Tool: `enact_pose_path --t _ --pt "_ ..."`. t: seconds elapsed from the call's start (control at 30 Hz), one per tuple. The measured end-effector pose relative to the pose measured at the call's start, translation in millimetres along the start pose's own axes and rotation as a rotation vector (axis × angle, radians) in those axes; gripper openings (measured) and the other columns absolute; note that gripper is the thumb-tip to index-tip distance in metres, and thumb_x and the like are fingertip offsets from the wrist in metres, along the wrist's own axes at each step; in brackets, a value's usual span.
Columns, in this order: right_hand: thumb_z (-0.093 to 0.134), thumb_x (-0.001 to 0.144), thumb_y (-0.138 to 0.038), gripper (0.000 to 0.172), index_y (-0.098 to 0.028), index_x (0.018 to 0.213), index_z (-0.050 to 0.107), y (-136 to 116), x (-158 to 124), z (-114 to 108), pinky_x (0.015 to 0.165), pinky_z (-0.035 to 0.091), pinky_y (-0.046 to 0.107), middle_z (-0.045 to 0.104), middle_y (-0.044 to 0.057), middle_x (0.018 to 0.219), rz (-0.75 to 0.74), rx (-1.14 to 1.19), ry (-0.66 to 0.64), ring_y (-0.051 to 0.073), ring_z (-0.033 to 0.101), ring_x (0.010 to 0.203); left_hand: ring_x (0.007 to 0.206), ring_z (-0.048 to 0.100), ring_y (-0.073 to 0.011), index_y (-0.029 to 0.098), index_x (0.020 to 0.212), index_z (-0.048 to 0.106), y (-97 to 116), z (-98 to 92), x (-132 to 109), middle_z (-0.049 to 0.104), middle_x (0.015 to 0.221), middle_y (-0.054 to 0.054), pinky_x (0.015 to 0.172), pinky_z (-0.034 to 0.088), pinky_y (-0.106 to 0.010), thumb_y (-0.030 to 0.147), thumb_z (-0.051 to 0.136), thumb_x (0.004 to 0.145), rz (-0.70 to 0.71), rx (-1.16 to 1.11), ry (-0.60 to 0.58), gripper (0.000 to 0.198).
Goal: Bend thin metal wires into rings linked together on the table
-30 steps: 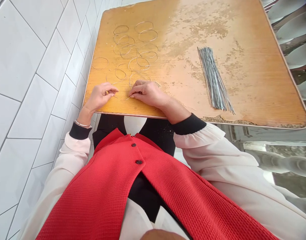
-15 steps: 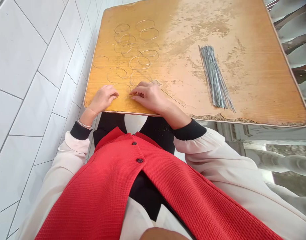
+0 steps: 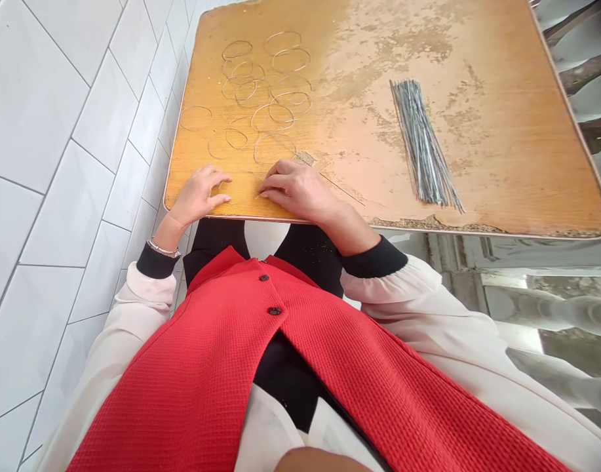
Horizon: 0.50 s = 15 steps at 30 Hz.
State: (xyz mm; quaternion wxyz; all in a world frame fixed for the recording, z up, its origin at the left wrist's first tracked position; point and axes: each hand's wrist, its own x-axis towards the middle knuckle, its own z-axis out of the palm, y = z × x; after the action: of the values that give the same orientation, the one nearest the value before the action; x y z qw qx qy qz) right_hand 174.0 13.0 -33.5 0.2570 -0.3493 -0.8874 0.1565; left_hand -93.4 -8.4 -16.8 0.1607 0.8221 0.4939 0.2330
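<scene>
Near the table's front edge, my right hand (image 3: 295, 189) pinches a thin wire (image 3: 259, 196) between thumb and fingertips; most of that wire is too fine to trace. To its left, my left hand (image 3: 200, 191) rests over the tabletop with thumb and forefinger apart, and a faint bit of wire shows by its fingertips. Several thin wire rings (image 3: 274, 149) lie beyond both hands, some overlapping. A single straight wire (image 3: 343, 188) extends out to the right from behind my right hand.
A bundle of straight grey wires (image 3: 425, 144) lies on the right half of the worn wooden table (image 3: 521, 164). White wall tiles (image 3: 49, 203) run close along the left side. Pale balusters (image 3: 570, 311) stand at the right.
My left thumb and forefinger have spread apart from a pinch. My right hand stays pinched on the wire, shifted very slightly. The view has tilted a little.
</scene>
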Motion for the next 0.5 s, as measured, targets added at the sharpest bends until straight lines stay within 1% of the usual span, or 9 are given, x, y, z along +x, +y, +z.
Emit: enact_pose_path --t 0.1,0.3,0.37,0.5 --pt "0.056 0.092 -0.027 0.022 -0.021 0.091 0.078 0.5 -1.7 -0.3 0.084 0.049 0.04 0.068 0.011 0.1 0.005 0.015 0.005 0.026 0.064 0.091 0.098 0.06 -0.0221 0.02 0.109 0.069 6.4 4.8 0.4 0.062 0.104 -0.006 0.089 0.052 -0.041 0.03 0.071 0.083 0.001 -0.008 -0.011 0.028" --pt "0.057 0.09 -0.025 0.021 -0.021 0.092 0.077 -2.6 -1.9 1.7 0.087 0.051 0.043 0.07 0.012 0.102 0.041 0.002 0.022 0.028 0.066 0.094 0.085 0.06 -0.0177 0.018 0.105 0.069 7.2 12.9 3.0 0.061 0.101 -0.005 0.085 0.053 -0.038 0.027 0.073 0.082 -0.019 -0.04 0.012 0.024" --pt "0.056 0.088 -0.023 0.022 -0.021 0.098 0.076 -3.2 -2.9 3.3 0.087 0.052 0.043 0.071 0.012 0.102 0.103 0.031 0.057 0.028 0.067 0.095 0.083 0.06 -0.0168 0.018 0.105 0.069 7.7 16.9 2.8 0.061 0.101 -0.005 0.084 0.053 -0.037 0.027 0.073 0.082 -0.039 -0.035 0.029 0.025" --pt "0.056 0.087 -0.02 0.034 -0.022 0.119 0.069 -1.8 -4.7 8.3 0.084 0.055 0.041 0.074 0.008 0.099 0.281 0.184 0.114 0.023 0.068 0.086 0.08 0.063 -0.0156 0.017 0.109 0.068 8.6 24.3 2.0 0.063 0.107 -0.006 0.085 0.053 -0.036 0.033 0.073 0.086 -0.049 -0.016 0.074 0.028"
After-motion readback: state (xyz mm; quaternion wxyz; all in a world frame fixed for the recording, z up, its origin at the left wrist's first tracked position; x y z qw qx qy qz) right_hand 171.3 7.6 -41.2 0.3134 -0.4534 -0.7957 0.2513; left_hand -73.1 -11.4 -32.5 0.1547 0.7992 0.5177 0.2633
